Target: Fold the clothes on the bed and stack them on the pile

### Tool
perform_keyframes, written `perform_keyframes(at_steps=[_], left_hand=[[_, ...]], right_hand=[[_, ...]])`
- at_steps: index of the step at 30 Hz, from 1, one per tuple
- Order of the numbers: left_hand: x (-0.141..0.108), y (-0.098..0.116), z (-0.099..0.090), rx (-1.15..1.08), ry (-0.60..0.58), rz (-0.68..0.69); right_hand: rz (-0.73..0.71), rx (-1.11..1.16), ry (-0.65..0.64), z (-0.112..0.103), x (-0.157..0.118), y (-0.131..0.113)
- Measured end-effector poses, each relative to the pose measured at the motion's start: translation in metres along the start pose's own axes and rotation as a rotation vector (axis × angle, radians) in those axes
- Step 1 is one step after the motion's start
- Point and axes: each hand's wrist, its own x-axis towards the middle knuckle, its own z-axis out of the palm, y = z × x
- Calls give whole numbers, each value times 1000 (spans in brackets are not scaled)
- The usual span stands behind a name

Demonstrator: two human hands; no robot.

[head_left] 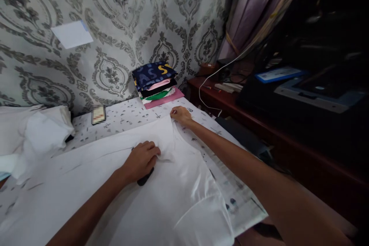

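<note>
A white garment (pixel 184 184) lies spread over the patterned sheet (pixel 123 117), reaching toward the lower left. My right hand (pixel 181 116) pinches its far edge, close to the folded pile. Lower and to the left, my left hand (pixel 143 159) rests on the garment with curled fingers, gathering a bit of the white cloth at the fingertips. A small black object (pixel 145 177) shows just below my left hand; what it is I cannot make out.
Folded clothes (pixel 157 84) are stacked against the patterned wall. Crumpled white cloths (pixel 43 130) lie at the left, near a small blurred item (pixel 98 114). On the right stands a dark red table (pixel 207 91) with a white cable (pixel 203 84) and a blue-edged object (pixel 279 74).
</note>
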Motion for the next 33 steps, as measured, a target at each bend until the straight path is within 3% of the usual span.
perform_keyframes(at_steps=[4, 8, 11, 14, 18, 20, 23, 28, 33], left_hand=[[2, 3, -9, -140, 64, -41], [8, -12, -10, -122, 226, -166], [0, -34, -11, 8, 197, -290], [-31, -58, -18, 136, 94, -391], [-104, -89, -32, 254, 22, -550], [-141, -105, -40, 307, 13, -653], [-182, -126, -52, 389, -17, -752], [-207, -138, -66, 507, -76, -796], [-225, -143, -64, 513, 24, -800]], right_hand=[[-71, -11, 63, -2, -13, -12], [-412, -48, 70, 16, -39, -34], [-610, -151, -59, 37, -55, -39], [-630, -252, -157, 48, -62, -32], [-684, -259, -109, 45, -71, -30], [-755, -229, -98, 42, -82, -43], [-867, -218, -179, 46, -102, -77], [-894, -336, -250, 66, -114, -127], [-807, -454, -286, 73, -109, -142]])
